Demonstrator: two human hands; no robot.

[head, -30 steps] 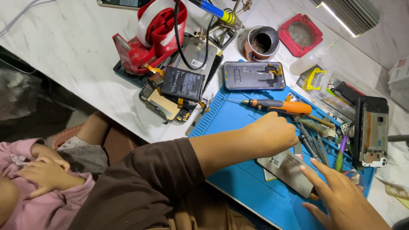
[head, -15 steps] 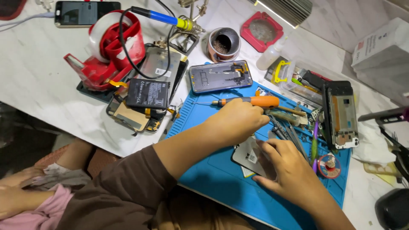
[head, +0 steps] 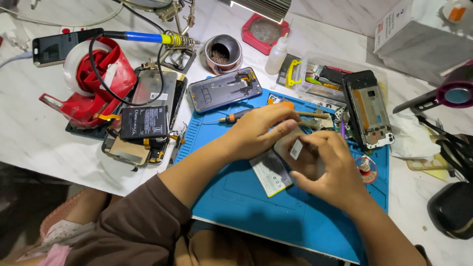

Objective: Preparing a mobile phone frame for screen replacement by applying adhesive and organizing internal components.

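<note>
My left hand and right hand now meet over the middle of the blue mat. Both are closed on the grey phone part, left thumb pressed along its near edge, right fingers curled round its right side and pinching a small pale tab on it. Half a second ago the right hand lay flat on the part on the mat, and a second ago it was spread open and well off to the near right, so the part has gone from pressed down to gripped by both hands and raised a little. My read: the work has moved from steadying to handling the part itself.

A white flat battery lies on the mat just near-left of the part, partly under my hands. The orange screwdriver rests just beyond my left hand, untouched.

Further out: an opened phone frame on the far edge of the mat, another stripped phone on the right, a black battery on a stack of phone parts to the left, the red tape dispenser far left, and a soldering iron above it. A small squeeze bottle stands at the far side.
</note>
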